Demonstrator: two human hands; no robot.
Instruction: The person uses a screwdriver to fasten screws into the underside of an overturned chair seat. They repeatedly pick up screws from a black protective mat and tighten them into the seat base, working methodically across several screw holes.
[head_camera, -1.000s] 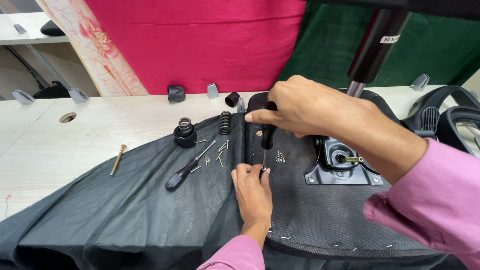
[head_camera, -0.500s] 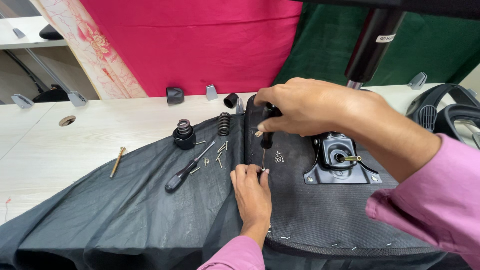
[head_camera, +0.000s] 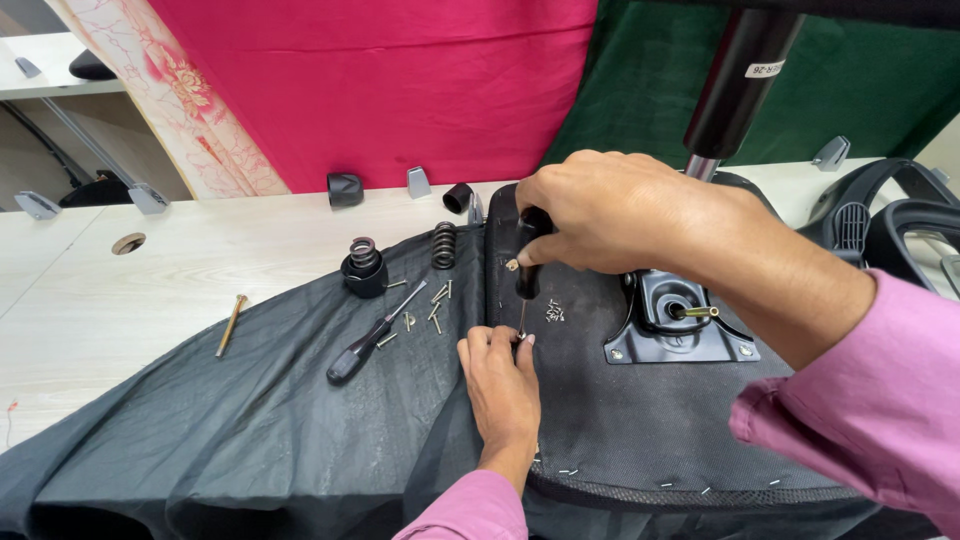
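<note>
At the far left, around nine o'clock, a long brass bolt (head_camera: 231, 325) is lying alone on the pale table (head_camera: 120, 300). Moving right, a black-handled spare screwdriver (head_camera: 372, 334) is resting on the dark cloth (head_camera: 250, 430), with loose screws (head_camera: 437, 297) scattered just beside its tip. Toward eleven o'clock of it, a black knob with a spring (head_camera: 363, 268) is standing upright, and a separate coil spring (head_camera: 444, 245) is sitting near it.

At the centre, near six o'clock, the left hand (head_camera: 503, 385) is lying flat-knuckled on the upturned chair seat (head_camera: 640, 420), its fingertips pinched narrowly around a small screw at the driver's tip; the screw itself is too small to make out. Directly at twelve o'clock of it, the right hand (head_camera: 615, 212) is gripping the black handle of a screwdriver (head_camera: 526, 268), closed firmly around it and holding the tool upright.

Toward three o'clock, a black metal mounting plate (head_camera: 680, 325) is sitting on the seat, and a gas-lift column (head_camera: 735, 85) is rising at one o'clock.
</note>
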